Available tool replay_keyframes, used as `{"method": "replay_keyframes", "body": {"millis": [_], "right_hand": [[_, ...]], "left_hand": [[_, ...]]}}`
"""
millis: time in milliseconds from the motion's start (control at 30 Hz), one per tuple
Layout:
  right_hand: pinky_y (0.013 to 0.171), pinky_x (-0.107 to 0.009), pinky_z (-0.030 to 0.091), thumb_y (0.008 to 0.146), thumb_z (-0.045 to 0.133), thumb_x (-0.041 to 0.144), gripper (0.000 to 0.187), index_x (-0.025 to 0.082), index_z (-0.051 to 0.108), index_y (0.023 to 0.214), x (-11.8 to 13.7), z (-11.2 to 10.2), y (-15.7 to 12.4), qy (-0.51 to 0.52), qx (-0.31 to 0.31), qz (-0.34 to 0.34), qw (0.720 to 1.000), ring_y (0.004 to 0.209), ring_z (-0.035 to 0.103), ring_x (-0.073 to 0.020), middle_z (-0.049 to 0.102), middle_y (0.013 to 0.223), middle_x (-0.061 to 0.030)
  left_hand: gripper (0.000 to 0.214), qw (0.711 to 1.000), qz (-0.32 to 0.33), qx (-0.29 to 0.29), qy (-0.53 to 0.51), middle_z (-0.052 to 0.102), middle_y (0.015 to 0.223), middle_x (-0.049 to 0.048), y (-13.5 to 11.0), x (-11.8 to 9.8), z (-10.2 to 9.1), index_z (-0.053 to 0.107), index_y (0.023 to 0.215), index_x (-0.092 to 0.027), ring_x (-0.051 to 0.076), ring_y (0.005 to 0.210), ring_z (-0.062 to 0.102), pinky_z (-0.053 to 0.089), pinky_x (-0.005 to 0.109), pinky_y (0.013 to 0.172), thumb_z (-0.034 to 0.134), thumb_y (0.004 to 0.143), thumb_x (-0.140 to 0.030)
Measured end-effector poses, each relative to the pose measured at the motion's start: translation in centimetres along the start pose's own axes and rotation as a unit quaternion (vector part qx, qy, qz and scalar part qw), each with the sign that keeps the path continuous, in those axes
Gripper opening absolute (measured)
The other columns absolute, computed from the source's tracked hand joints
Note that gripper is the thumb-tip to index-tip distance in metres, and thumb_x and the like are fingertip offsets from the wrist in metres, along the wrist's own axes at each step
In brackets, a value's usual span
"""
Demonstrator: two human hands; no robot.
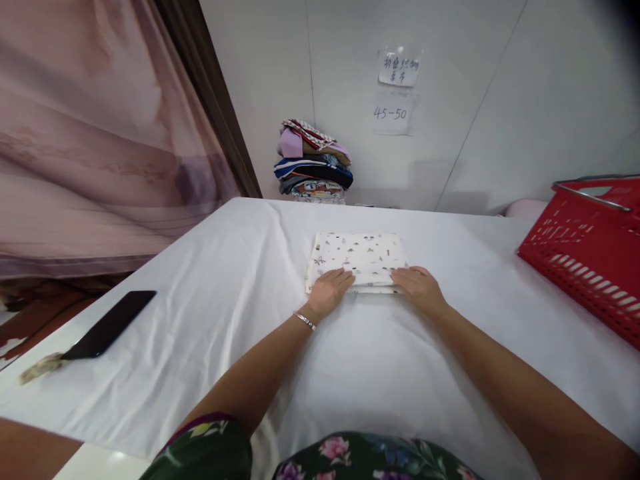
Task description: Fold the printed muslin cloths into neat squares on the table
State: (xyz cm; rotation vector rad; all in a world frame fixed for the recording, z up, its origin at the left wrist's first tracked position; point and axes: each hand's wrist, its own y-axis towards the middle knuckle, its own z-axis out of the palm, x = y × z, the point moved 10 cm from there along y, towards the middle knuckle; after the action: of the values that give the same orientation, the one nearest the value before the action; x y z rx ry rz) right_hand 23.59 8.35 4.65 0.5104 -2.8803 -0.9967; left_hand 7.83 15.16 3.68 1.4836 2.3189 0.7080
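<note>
On the white tablecloth (240,320) lies a folded white cloth (360,252) with small scattered prints. Its layers show along the near edge, one lying slightly back from the other. My left hand (330,288), with a bracelet at the wrist, rests on the near left part of the cloth, fingers stretched out. On the near right corner lies my right hand (419,288), its fingers reaching inward over the cloth. Both hands touch the cloth from above. Part of the near edge is hidden under them.
A red plastic basket (585,247) with a metal handle stands at the right. To the left lies a black phone (113,325) with a light-coloured strap. Folded fabrics (314,163) are stacked beyond the far edge. A pink curtain (100,133) hangs at the left.
</note>
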Motion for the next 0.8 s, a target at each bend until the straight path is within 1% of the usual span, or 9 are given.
{"method": "replay_keyframes", "body": {"millis": [100,200,333,433,567,700,800], "right_hand": [[0.09,-0.035,0.045,0.09,0.039,0.011,0.033,0.021,0.063,0.11,0.2,0.8,-1.4,0.008,0.014,-0.009,1.0,0.107,0.059,-0.0166,0.065,0.114,-0.0033],[0.093,-0.038,0.045,0.09,0.034,0.007,0.041,0.022,0.058,0.12,0.0,1.6,-2.5,0.025,0.037,0.002,0.999,0.116,0.053,-0.0181,0.06,0.121,-0.0037],[0.097,-0.04,0.044,0.086,0.03,0.001,0.052,0.024,0.051,0.128,-0.1,1.8,-3.0,0.062,0.053,-0.003,0.997,0.122,0.047,-0.0176,0.056,0.127,-0.0035],[0.099,-0.042,0.043,0.085,0.03,0.0,0.056,0.025,0.047,0.131,-0.2,1.8,-3.1,0.074,0.058,0.002,0.996,0.123,0.045,-0.0178,0.055,0.128,-0.0035],[0.1,-0.043,0.042,0.082,0.03,-0.002,0.058,0.024,0.048,0.131,-0.2,1.7,-3.1,0.086,0.06,0.007,0.995,0.124,0.044,-0.0185,0.054,0.129,-0.0044],[0.101,-0.043,0.042,0.081,0.031,-0.002,0.059,0.024,0.049,0.131,0.0,1.5,-3.1,0.093,0.057,0.008,0.994,0.124,0.045,-0.0189,0.054,0.129,-0.0041],[0.101,-0.044,0.043,0.082,0.031,0.0,0.058,0.026,0.048,0.131,-0.1,1.5,-3.1,0.097,0.061,0.017,0.993,0.123,0.046,-0.0188,0.054,0.129,-0.0027]], "left_hand": [[0.029,1.0,0.009,0.014,0.003,0.063,0.116,0.0031,-0.5,-0.6,0.6,0.06,0.11,-0.02,0.02,0.114,0.054,0.047,0.036,0.094,0.043,0.089,-0.01],[0.033,1.0,0.006,0.019,0.007,0.061,0.12,0.004,-1.0,-0.8,0.6,0.059,0.113,-0.018,0.02,0.117,0.052,0.044,0.036,0.099,0.042,0.088,-0.007],[0.042,0.999,0.004,0.043,0.008,0.056,0.127,0.0058,-1.7,-0.5,0.5,0.054,0.121,-0.017,0.019,0.122,0.047,0.039,0.038,0.104,0.038,0.086,-0.002],[0.044,0.998,-0.007,0.052,0.02,0.055,0.128,0.0064,-2.5,0.5,-0.1,0.053,0.122,-0.017,0.019,0.123,0.047,0.037,0.039,0.106,0.037,0.085,-0.001],[0.043,0.997,-0.027,0.06,0.037,0.057,0.126,0.0062,-3.8,2.5,-1.0,0.055,0.121,-0.017,0.018,0.121,0.048,0.037,0.039,0.106,0.035,0.086,-0.002],[0.039,0.997,-0.041,0.045,0.045,0.059,0.123,0.0062,-4.6,4.0,-2.2,0.056,0.119,-0.019,0.017,0.12,0.049,0.037,0.04,0.105,0.035,0.088,-0.006],[0.04,0.998,-0.05,0.033,0.032,0.059,0.123,0.0055,-4.9,4.4,-2.4,0.057,0.119,-0.02,0.017,0.122,0.047,0.037,0.04,0.106,0.035,0.088,-0.007]]}}
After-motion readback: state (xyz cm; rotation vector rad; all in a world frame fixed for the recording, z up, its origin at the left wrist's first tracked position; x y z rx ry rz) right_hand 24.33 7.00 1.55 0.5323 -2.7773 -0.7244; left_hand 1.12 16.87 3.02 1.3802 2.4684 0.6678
